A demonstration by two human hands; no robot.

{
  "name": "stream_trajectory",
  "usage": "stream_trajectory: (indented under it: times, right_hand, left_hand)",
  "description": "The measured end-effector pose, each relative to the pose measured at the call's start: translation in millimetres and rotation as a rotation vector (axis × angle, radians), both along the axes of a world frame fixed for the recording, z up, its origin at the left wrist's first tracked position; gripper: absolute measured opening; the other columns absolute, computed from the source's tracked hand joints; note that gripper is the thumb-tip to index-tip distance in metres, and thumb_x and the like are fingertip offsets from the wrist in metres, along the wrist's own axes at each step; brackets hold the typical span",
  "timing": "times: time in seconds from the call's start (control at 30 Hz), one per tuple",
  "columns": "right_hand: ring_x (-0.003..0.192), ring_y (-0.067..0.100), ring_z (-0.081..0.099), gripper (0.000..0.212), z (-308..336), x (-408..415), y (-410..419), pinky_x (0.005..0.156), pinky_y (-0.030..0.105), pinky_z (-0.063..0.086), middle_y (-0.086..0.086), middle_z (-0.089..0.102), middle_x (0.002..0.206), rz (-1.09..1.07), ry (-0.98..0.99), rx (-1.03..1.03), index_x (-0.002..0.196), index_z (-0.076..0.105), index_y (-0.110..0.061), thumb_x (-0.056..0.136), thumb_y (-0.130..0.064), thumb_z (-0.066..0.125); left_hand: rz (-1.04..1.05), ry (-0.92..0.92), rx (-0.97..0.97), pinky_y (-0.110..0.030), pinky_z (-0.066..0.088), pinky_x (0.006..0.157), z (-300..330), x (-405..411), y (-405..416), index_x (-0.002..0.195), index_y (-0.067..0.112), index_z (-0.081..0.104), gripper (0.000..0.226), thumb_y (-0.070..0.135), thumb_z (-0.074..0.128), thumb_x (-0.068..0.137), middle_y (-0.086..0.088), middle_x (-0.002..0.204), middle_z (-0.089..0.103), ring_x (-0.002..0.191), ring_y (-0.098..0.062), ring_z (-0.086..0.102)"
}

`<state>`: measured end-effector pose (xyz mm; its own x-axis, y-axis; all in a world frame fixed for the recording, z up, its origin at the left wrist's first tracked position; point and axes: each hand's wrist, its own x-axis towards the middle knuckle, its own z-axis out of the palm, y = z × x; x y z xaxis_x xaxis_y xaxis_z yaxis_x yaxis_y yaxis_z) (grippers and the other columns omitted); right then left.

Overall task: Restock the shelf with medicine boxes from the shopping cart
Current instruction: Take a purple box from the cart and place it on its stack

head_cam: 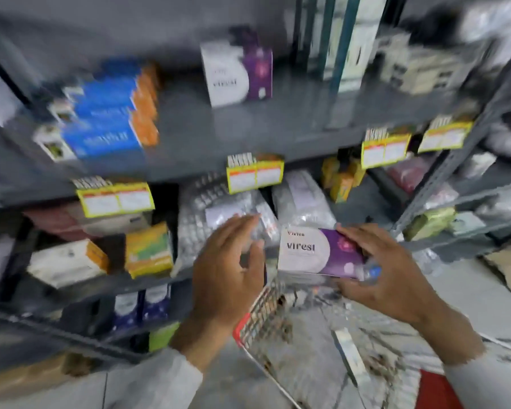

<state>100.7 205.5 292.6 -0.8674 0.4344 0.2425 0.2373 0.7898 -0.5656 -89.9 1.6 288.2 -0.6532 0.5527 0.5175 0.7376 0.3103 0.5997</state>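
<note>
- White and purple carton, the medicine box, sits at centre right of the frame in the right hand; fingers curl over its right end, thumb underneath, a firm hold.
- Left hand, lower centre, is spread with fingers apart and holds nothing; a narrow gap separates it from the box's left edge.
- Below both hands, the wire shopping cart with red rim trim; one pale box lies inside. Its far side is cut off by the lower right frame edge.
- Behind the hands, the lower tier holds clear bags of blister packs, crowded to the shelf lip.
- Upper shelf, grey metal: a matching box stands upright at upper centre, with bare shelf either side of it. Blue and orange boxes are stacked at upper left.
- Yellow price tags hang along the shelf edge.
- Heavy motion blur; tag print and most labels are unreadable.
</note>
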Motion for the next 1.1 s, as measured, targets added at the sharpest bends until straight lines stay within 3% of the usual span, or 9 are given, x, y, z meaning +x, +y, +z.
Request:
stream_trajectory:
  times: [0.07,0.13,0.27,0.4,0.6,0.83,0.87,0.97,1.1]
  right_hand:
    - [0.12,0.017,0.061,0.085,44.5,-22.4,0.5,0.1,0.029,0.049,-0.001,0.06,0.132,0.011,0.129,0.013,0.143,0.059,-0.02,0.068,-0.049,0.086]
    - [0.118,0.005,0.059,0.083,82.8,-46.9,1.2,0.1,0.015,0.044,-0.003,0.061,0.126,0.009,0.253,0.028,0.141,0.061,-0.019,0.068,-0.052,0.082]
    - [0.109,-0.013,0.055,0.078,139.2,-104.4,9.3,0.089,0.0,0.039,-0.009,0.06,0.122,-0.03,0.385,-0.041,0.141,0.06,-0.024,0.072,-0.047,0.088]
    - [0.109,0.007,0.058,0.075,172.2,-170.5,26.8,0.084,0.006,0.039,-0.003,0.059,0.125,-0.07,0.303,-0.058,0.144,0.058,-0.024,0.077,-0.043,0.087]
    - [0.111,0.012,0.056,0.07,174.0,-219.5,38.9,0.085,0.016,0.044,-0.002,0.056,0.13,-0.038,0.213,-0.046,0.146,0.057,-0.025,0.083,-0.042,0.083]
    - [0.118,0.006,0.048,0.07,161.7,-224.5,44.8,0.074,-0.007,0.039,-0.007,0.049,0.135,-0.007,0.199,-0.053,0.151,0.051,-0.023,0.088,-0.041,0.077]
    - [0.122,0.007,0.048,0.072,160.4,-222.7,44.4,0.084,-0.002,0.042,-0.005,0.049,0.14,-0.005,0.201,-0.048,0.152,0.049,-0.023,0.089,-0.042,0.077]
    - [0.135,0.014,0.048,0.074,152.4,-208.5,41.1,0.107,0.038,0.052,0.0,0.048,0.148,-0.011,0.265,-0.062,0.153,0.046,-0.023,0.088,-0.043,0.076]
    - [0.116,0.016,0.064,0.04,130.2,-165.2,22.9,0.094,0.035,0.06,0.0,0.063,0.127,-0.04,0.583,0.007,0.132,0.068,-0.014,0.092,-0.018,0.075]
  left_hand:
    - [0.042,0.134,0.066,-0.034,0.045,0.112,41.0,-29.0,-5.2,0.129,0.013,0.071,0.038,0.02,0.065,0.092,-0.002,0.134,0.071,0.132,-0.017,0.06]
    - [0.098,0.238,0.084,-0.032,0.042,0.114,70.8,-58.7,-10.2,0.13,0.013,0.07,0.037,0.02,0.065,0.093,-0.003,0.133,0.071,0.133,-0.019,0.059]
    - [0.151,0.299,-0.113,-0.031,0.035,0.115,100.4,-111.7,-6.0,0.134,0.011,0.067,0.041,0.029,0.057,0.098,-0.008,0.138,0.068,0.138,-0.025,0.054]
    - [0.093,0.287,-0.397,-0.041,0.028,0.125,101.3,-132.1,12.1,0.148,0.013,0.053,0.058,0.045,0.032,0.105,-0.009,0.155,0.053,0.148,-0.024,0.042]
    - [0.13,0.324,-0.449,-0.038,0.021,0.128,96.9,-133.2,16.0,0.155,0.016,0.042,0.065,0.052,0.019,0.107,-0.005,0.163,0.041,0.153,-0.02,0.035]
    - [0.153,0.332,-0.439,-0.038,0.028,0.126,95.2,-134.5,17.4,0.151,0.017,0.048,0.065,0.054,0.018,0.107,-0.004,0.159,0.048,0.149,-0.019,0.041]
    - [0.148,0.326,-0.434,-0.038,0.028,0.126,95.7,-134.7,16.9,0.151,0.017,0.049,0.065,0.054,0.019,0.107,-0.004,0.159,0.048,0.149,-0.019,0.041]
    - [0.12,0.286,-0.354,-0.035,0.027,0.126,98.8,-132.4,14.6,0.151,0.018,0.049,0.062,0.053,0.024,0.107,-0.003,0.158,0.05,0.148,-0.016,0.043]
    - [0.108,0.271,-0.093,-0.033,0.028,0.123,98.7,-106.1,7.2,0.147,0.013,0.055,0.05,0.039,0.043,0.106,-0.006,0.152,0.057,0.145,-0.018,0.047]
